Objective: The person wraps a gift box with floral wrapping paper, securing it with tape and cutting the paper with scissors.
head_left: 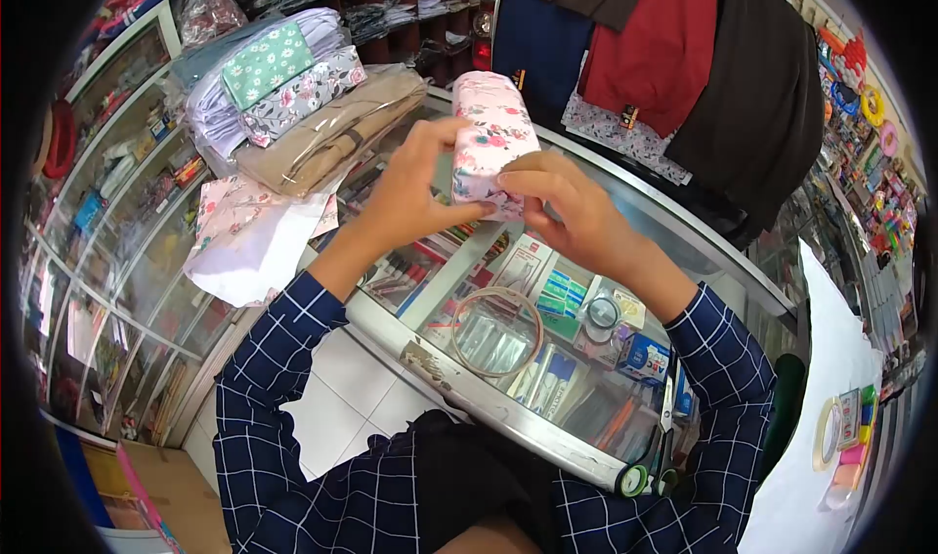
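Note:
A box-shaped package wrapped in pink floral paper stands out over the glass counter, its long side running away from me. My left hand grips its left side near the close end, the thumb underneath. At that close end my right hand has its fingers curled and pressed onto the paper's edge. Whether a small piece of tape is between those fingertips cannot be seen. Below the hands, a large roll of tape lies on the glass. Scissors rest at the right, beside a small green-edged tape roll.
The glass counter holds stationery under its top. Leftover floral paper lies at left, near bagged brown clothing and two more wrapped boxes. Folded garments drape over the far side. A white sheet is at right.

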Tool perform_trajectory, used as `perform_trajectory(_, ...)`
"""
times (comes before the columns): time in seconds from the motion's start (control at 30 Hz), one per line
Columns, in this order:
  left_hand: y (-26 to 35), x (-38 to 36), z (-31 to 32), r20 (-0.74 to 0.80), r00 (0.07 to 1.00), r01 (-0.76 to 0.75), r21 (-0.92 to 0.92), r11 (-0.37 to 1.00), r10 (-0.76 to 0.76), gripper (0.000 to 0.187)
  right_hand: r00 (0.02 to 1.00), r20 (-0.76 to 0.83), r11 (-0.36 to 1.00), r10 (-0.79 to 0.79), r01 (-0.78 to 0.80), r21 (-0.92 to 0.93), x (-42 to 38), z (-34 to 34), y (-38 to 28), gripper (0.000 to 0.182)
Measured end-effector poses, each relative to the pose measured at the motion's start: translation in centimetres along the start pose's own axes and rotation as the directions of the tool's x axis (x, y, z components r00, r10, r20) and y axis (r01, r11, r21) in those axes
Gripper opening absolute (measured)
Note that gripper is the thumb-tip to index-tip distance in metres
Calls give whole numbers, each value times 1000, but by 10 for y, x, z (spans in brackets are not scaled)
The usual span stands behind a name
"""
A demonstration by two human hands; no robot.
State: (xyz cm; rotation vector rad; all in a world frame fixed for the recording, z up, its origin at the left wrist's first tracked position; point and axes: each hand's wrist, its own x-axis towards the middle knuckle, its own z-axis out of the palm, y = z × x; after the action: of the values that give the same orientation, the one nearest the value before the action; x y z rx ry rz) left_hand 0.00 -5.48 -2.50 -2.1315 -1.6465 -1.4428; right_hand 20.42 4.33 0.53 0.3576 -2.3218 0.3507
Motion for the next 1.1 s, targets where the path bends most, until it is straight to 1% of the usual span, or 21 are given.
perform_trajectory(0.03, 8, -1, 0, 58, 998, -17, 196, 981, 6, 54, 998, 14, 995, 57, -58, 75, -3, 6, 0, 53)
perform_trajectory(0.13, -1, 1, 6, 94, 982, -178, 197, 964, 162, 48, 999, -14, 997, 33, -32, 69, -13, 13, 9, 53)
perform_trajectory(0.17, -4, 1, 8, 130, 983, -145, 106, 984, 131, 44, 998, 6, 997, 57, -57, -57, -16, 8, 10, 49)
perform_trajectory(0.27, -9, 1, 7, 115, 981, -160, 35, 986, 155, 43, 984, 43, 984, 171, -169, -56, -25, 4, 28, 48)
perform_trajectory(0.3, -9, 1, 7, 114, 980, -166, 27, 986, 162, 42, 989, 27, 989, 144, -143, -49, -23, 2, 31, 42)
perform_trajectory(0.4, -3, 3, 6, 116, 972, -206, 15, 978, 203, 39, 970, 32, 964, 242, -244, 110, -18, 2, 33, 33)
perform_trajectory(0.47, 5, 3, 4, 125, 959, -261, 26, 965, 255, 36, 967, -3, 956, 254, -251, 154, -16, 4, 32, 28)
perform_trajectory(0.57, -6, 2, 8, 64, 955, -289, -42, 957, 291, 32, 952, -15, 933, 305, -295, 206, -14, 5, 30, 27)
perform_trajectory(0.6, -4, 2, 8, 52, 948, -313, -9, 950, 313, 31, 945, -10, 923, 327, -316, 220, -14, 5, 30, 27)
perform_trajectory(0.67, 1, 3, 6, 27, 932, -361, 61, 930, 360, 29, 953, -37, 931, 301, -285, 227, -15, 7, 32, 27)
perform_trajectory(0.77, 16, 3, 6, 45, 927, -375, 121, 919, 372, 28, 952, -45, 928, 302, -283, 242, -15, 8, 33, 27)
perform_trajectory(0.97, 27, 5, 9, 7, 914, -405, 101, 909, 406, 28, 951, -42, 929, 305, -287, 234, -14, 8, 31, 25)
perform_trajectory(1.1, 23, 3, 9, 46, 895, -446, 151, 882, 444, 29, 951, -29, 920, 308, -290, 265, -14, 8, 36, 24)
